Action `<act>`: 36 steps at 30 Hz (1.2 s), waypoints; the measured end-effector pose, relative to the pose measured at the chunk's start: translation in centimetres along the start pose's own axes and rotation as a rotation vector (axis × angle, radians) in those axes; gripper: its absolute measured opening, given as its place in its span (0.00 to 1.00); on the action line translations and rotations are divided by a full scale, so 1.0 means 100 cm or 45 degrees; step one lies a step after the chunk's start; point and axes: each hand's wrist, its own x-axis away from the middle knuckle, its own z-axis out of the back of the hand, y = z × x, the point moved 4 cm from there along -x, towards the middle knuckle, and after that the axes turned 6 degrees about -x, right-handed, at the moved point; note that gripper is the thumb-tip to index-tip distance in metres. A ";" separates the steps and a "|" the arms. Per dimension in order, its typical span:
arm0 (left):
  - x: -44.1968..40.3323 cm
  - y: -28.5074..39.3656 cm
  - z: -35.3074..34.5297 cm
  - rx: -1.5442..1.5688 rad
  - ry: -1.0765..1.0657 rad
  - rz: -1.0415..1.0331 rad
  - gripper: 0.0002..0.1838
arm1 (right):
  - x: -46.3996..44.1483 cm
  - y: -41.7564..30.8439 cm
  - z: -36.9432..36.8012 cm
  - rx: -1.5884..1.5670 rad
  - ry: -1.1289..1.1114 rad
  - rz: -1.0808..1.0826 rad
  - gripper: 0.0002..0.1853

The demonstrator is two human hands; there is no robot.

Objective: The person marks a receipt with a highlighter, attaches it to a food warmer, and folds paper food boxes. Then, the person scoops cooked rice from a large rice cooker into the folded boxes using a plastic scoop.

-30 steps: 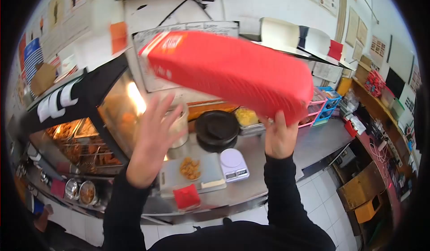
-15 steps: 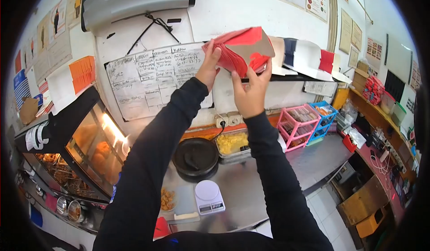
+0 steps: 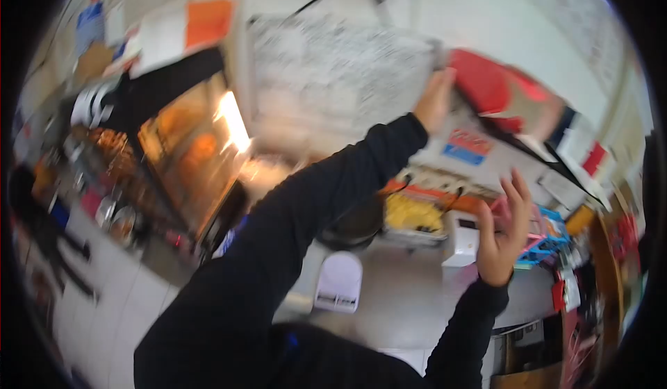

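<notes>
1 camera, worn on the head, looks forward and down past the left hand (image 3: 436, 103) and right hand (image 3: 501, 243), the sleeves (image 3: 326, 174) nearest. It faces the wall (image 3: 493, 21), the counter (image 3: 396, 285) lower, the floor (image 3: 114, 305) lower left, in a wide, round, blurred view.

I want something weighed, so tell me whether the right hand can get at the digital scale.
Probably yes: the right hand looks open and empty, and bare countertop lies between it and the digital scale.

1 lg red stk (image 3: 478, 80) | 1 scale (image 3: 340, 278) | 1 disp cab (image 3: 191, 163) | 1 co-wkr (image 3: 38, 215)
</notes>
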 end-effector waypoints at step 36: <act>0.650 0.546 0.350 -2.220 0.228 1.281 0.59 | 0.316 -0.558 -0.346 -1.980 -1.857 -0.737 0.10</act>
